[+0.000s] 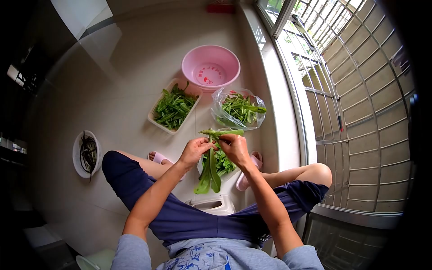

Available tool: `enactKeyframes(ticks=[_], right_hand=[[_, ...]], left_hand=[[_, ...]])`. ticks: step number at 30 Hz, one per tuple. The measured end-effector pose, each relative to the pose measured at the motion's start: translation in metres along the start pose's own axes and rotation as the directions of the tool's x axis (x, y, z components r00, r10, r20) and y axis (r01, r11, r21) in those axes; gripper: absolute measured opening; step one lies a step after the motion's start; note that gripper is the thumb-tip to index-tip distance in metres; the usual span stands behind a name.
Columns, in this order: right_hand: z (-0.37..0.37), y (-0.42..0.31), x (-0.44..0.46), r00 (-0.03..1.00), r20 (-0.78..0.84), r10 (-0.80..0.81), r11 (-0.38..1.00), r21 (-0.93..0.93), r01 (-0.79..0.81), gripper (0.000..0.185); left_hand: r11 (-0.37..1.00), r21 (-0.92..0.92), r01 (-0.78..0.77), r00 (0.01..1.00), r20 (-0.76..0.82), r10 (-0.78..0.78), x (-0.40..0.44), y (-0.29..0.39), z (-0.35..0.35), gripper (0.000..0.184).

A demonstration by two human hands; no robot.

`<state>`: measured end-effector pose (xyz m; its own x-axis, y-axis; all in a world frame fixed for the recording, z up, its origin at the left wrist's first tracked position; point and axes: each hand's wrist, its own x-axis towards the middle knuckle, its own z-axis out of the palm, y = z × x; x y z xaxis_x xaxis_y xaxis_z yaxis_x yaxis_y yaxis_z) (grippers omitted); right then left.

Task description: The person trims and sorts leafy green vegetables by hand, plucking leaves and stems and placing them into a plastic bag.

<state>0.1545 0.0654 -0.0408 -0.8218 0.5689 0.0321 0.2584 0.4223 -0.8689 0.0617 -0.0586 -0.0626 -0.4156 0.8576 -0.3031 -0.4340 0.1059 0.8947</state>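
Between my knees, both hands hold long green leafy vegetable stems. My left hand has its fingers pinched on the stems from the left. From the right, my right hand grips the upper part, where one leaf points to the right. Under my hands lies a pile of green leaves, partly covered by the held leaves. Just ahead, a clear plastic bag stands open with leafy stems in it. To its left, a rectangular tray is heaped with green leaves.
A pink basin stands beyond the tray and bag. Off to the left, a white oval basket contains dark, stringy strips. A small light plastic stool is between my legs. The window ledge and barred window run along the right.
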Motion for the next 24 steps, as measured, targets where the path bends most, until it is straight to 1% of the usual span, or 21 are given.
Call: enactKeyframes(ticks=[2, 4, 6, 7, 8, 9, 10, 11, 12, 14, 15, 16, 18, 20, 22, 24], right_hand=[[-0.004, 0.007, 0.003, 0.994, 0.096, 0.043, 0.998, -0.045, -0.039, 0.020], [-0.007, 0.003, 0.005, 0.991, 0.117, 0.067, 0.997, -0.054, -0.061, 0.021], [-0.012, -0.003, 0.005, 0.964, 0.183, 0.191, 0.982, -0.053, -0.184, 0.022], [-0.008, 0.006, 0.005, 0.968, 0.158, 0.194, 0.978, 0.043, -0.203, 0.021], [-0.006, 0.012, 0.006, 0.968, 0.157, 0.196, 0.978, 0.042, -0.205, 0.021], [-0.005, 0.016, 0.007, 0.927, 0.207, 0.314, 0.900, 0.245, -0.360, 0.018], [-0.005, 0.019, 0.008, 0.869, 0.279, 0.410, 0.757, 0.427, -0.494, 0.016], [-0.005, 0.021, 0.008, 0.854, 0.320, 0.409, 0.644, 0.562, -0.519, 0.012], [-0.004, 0.025, 0.007, 0.855, 0.318, 0.411, 0.643, 0.563, -0.518, 0.012], [0.002, 0.041, 0.007, 0.815, 0.388, 0.431, 0.389, 0.735, -0.555, 0.010], [0.007, 0.042, 0.007, 0.805, 0.387, 0.450, 0.280, 0.794, -0.539, 0.009], [0.007, 0.043, 0.007, 0.804, 0.385, 0.453, 0.280, 0.795, -0.538, 0.009], [0.005, 0.044, 0.005, 0.760, 0.412, 0.502, 0.076, 0.855, -0.513, 0.008], [0.004, 0.047, 0.002, 0.765, 0.428, 0.480, 0.051, 0.858, -0.512, 0.010], [0.004, 0.043, -0.001, 0.720, 0.441, 0.536, 0.016, 0.847, -0.531, 0.012], [0.002, 0.048, -0.005, 0.716, 0.444, 0.539, 0.007, 0.847, -0.531, 0.013]], left_hand=[[0.999, 0.027, 0.043, 0.999, -0.012, -0.042, 0.000, 0.001, -0.001, 0.016], [0.999, 0.037, 0.039, 0.999, -0.015, -0.038, 0.001, -0.002, -0.001, 0.016], [0.998, 0.048, 0.036, 0.999, -0.017, -0.035, 0.001, -0.005, 0.002, 0.016], [0.999, 0.025, 0.020, 0.999, -0.034, -0.019, 0.001, -0.005, 0.003, 0.016], [1.000, 0.003, 0.002, 0.999, -0.051, -0.002, 0.002, -0.005, 0.005, 0.017], [1.000, 0.002, 0.004, 0.999, -0.050, -0.004, 0.002, -0.006, 0.006, 0.017], [1.000, -0.009, 0.002, 0.998, -0.059, -0.003, 0.002, -0.007, 0.006, 0.017], [1.000, -0.019, 0.000, 0.998, -0.068, -0.002, 0.002, -0.009, 0.007, 0.018], [1.000, -0.019, 0.001, 0.998, -0.065, -0.002, 0.002, -0.010, 0.008, 0.018], [0.998, 0.034, -0.046, 0.993, -0.104, 0.049, 0.002, -0.013, 0.011, 0.019], [0.998, 0.034, -0.044, 0.994, -0.101, 0.048, 0.002, -0.013, 0.012, 0.019], [0.998, 0.020, -0.054, 0.993, -0.104, 0.056, 0.002, -0.013, 0.013, 0.018], [0.998, 0.005, -0.063, 0.993, -0.104, 0.063, 0.003, -0.012, 0.014, 0.018], [0.998, -0.044, -0.048, 0.994, -0.104, 0.043, 0.002, -0.011, 0.014, 0.018], [0.996, -0.078, -0.042, 0.991, -0.128, 0.032, 0.002, -0.008, 0.013, 0.017], [0.988, -0.144, -0.057, 0.986, -0.162, 0.033, 0.004, -0.006, 0.007, 0.016]])
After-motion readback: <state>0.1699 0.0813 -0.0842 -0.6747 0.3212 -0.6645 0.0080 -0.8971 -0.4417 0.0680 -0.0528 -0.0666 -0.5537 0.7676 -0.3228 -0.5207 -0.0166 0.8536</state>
